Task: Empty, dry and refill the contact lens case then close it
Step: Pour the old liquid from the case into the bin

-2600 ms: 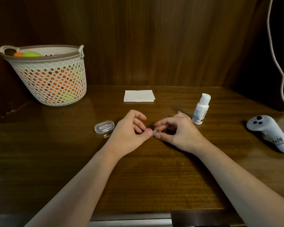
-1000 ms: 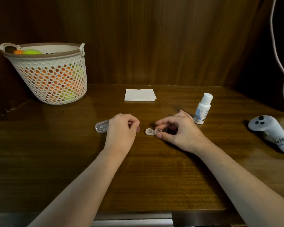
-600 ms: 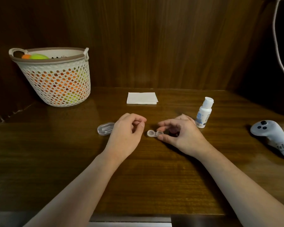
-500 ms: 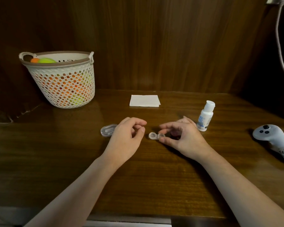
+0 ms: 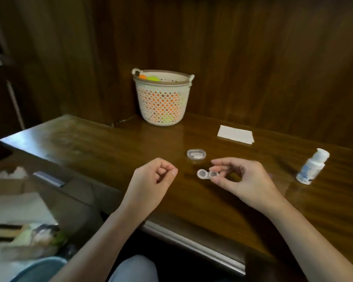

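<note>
My right hand (image 5: 247,180) pinched the contact lens case (image 5: 207,174) by its right well, thumb below and forefinger on top, the other fingers (image 5: 230,162) loosely spread. The case stuck out leftward from that pinch, its long axis running left to right, and both wells looked uncapped and faced up; I could not tell whether it sat on the surface (image 5: 110,143) or just above it. My left hand (image 5: 153,178) hung just to the left of the case, fingers curled in, thumb against forefinger; whether they held a cap I could not tell. So the free well pointed at my left hand, the nearer one to it. Just beyond the case lay a small clear oval box (image 5: 196,154). The folded tissue (image 5: 235,134) lay farther back on the right, and the solution bottle (image 5: 312,166) stood well apart to the right. To empty it, I judged the right hand would tip the case over
</note>
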The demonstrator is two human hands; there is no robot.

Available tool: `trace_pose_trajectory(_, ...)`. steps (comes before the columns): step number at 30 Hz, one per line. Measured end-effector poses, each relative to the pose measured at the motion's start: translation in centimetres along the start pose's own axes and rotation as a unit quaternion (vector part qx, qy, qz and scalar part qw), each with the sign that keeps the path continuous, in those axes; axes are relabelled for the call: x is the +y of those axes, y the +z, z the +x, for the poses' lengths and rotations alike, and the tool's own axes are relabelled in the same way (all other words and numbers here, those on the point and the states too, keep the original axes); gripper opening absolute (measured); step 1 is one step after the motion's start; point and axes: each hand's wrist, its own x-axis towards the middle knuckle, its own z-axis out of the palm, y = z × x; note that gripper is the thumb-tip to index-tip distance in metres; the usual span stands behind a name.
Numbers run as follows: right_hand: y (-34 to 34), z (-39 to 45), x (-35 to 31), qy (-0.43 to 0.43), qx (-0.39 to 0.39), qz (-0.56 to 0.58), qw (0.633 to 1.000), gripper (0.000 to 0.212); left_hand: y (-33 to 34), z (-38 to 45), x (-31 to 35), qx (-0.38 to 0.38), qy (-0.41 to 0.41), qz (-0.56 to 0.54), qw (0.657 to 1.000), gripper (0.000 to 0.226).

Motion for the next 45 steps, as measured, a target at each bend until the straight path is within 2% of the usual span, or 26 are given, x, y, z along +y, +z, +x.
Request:
trace_pose_trajectory(10, 13.1, 0.5, -12.1, -0.120, -0.119, 0.102, 0.980, 0.042, -15.0, -12.0, -7.0, 0.157, -0.106, 0.058, 0.980, 0.012)
trace_pose_trajectory(15, 22.7, 0.0, -17.0, -0.139, -0.182, 0.142, 0.963, 0.039, -21.9, -18.7, -11.8, 0.195, -0.176, 0.077, 0.962, 0.006)
trace_pose_trajectory(19, 30.9, 0.0, -18.5, -0.150, -0.227, 0.165, 0.948, 0.042, -25.3, -22.1, -17.0, 0.244, -0.227, 0.084, 0.939, 0.009)
trace_pose_trajectory(26, 44.9, 0.2, -16.5, -0.099, -0.326, 0.206, 0.917, 0.047, -26.1, -28.4, -27.7, 0.282, -0.366, 0.073, 0.884, 0.017)
trace_pose_trajectory(33, 56.0, 0.2, -10.8, -0.090, -0.387, 0.093, 0.913, 0.043, -23.7, -32.6, -36.8, 0.257, -0.504, 0.038, 0.824, 0.008)
trace_pose_trajectory(36, 59.2, 0.4, -8.7, -0.088, -0.396, 0.029, 0.914, 0.039, -21.7, -34.0, -40.1, 0.218, -0.559, 0.039, 0.799, 0.018)
trace_pose_trajectory(41, 63.6, 0.2, -6.7, -0.106, -0.437, -0.054, 0.891, 0.038, -18.6, -35.7, -43.5, 0.157, -0.625, 0.010, 0.765, 0.034)
trace_pose_trajectory(45, 66.5, 0.3, -5.1, -0.030, -0.436, -0.123, 0.891, 0.047, -17.4, -36.5, -44.7, 0.137, -0.644, 0.006, 0.752, 0.034)
